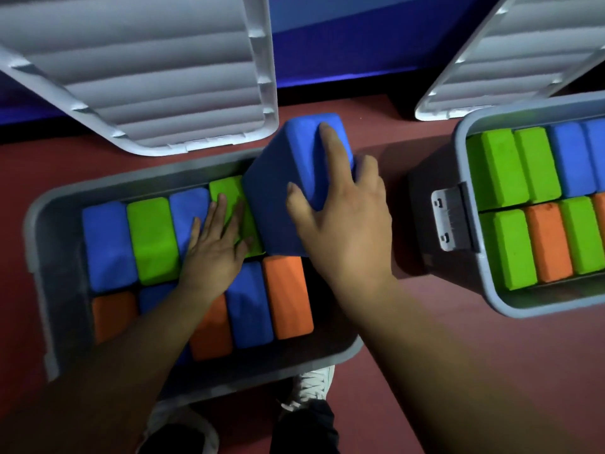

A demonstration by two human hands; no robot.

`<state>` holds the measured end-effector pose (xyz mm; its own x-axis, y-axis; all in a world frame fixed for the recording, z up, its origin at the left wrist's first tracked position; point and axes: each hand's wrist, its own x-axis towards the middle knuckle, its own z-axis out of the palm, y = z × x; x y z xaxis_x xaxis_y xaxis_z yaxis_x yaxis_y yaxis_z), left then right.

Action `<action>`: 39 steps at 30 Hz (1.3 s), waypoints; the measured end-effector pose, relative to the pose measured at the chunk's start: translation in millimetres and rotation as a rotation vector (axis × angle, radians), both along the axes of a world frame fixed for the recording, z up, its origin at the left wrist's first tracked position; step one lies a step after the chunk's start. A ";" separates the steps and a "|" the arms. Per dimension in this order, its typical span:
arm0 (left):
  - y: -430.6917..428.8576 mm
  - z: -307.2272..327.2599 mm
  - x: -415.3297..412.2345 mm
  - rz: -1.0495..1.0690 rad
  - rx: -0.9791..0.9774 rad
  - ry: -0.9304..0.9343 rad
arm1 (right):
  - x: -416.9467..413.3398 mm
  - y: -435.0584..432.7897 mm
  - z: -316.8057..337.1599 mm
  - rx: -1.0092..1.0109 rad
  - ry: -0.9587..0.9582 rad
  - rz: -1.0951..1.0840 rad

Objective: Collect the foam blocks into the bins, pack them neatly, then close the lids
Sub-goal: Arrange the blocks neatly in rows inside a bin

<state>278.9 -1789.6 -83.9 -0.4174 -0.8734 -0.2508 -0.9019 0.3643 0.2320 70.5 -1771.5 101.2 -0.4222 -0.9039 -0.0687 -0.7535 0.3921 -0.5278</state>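
1. Step in hand: packing the last gap of the left bin [39, 224], which sits at the lower left of the frame on the red floor [458, 355]. Both its rows are lined with blue, green and orange blocks set on edge.
2. Your right hand [340, 224] grips a blue foam block [294, 158] at centre frame, with the thumb on its near face and the fingers spread over the top. The block is tilted: its lower end dips into the bin at the right end of the far row, and its upper end is raised above the rim.
3. Your left hand [214, 244] lies open and flat. Its straight fingers press on the green block [226, 188] and the blue one beside it, seemingly holding that row leftward to keep the slot free.
4. Next move, as I judge it: bring the blue foam block upright and push it down between the green block and the bin's right wall. The fit looks tight, and foam squashes, so press evenly and slide your left fingers out as it goes in.
5. The right bin [465, 178], at the right edge, looks fully packed as far as the frame shows, though part of it is cut off.
6. The left lid [147, 70] and the right lid [510, 54] stand open along the top of the frame. Closing them comes once the block sits level with its neighbours.
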 end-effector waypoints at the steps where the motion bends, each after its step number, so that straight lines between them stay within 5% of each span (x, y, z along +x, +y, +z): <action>1: 0.6 -1.7 2.7 -0.005 -0.013 -0.004 | 2.9 0.0 0.0 0.007 0.028 0.010; 12: 0.6 -0.9 3.2 0.023 0.044 0.051 | 37.7 -0.2 -58.8 0.081 0.062 0.074; 22: 6.0 -14.8 5.1 -0.053 -0.267 0.078 | 46.1 -6.8 -188.6 0.258 0.124 0.221; 30: 6.0 3.2 28.2 0.031 -0.219 0.257 | 70.6 -7.4 -176.5 0.213 0.227 0.139; 36: 37.5 9.6 136.7 0.271 -0.244 -0.192 | 133.6 17.9 -163.7 0.273 0.256 0.545; 39: 43.7 0.4 152.1 0.254 -0.155 -0.209 | 116.1 22.9 -176.9 0.319 0.378 0.586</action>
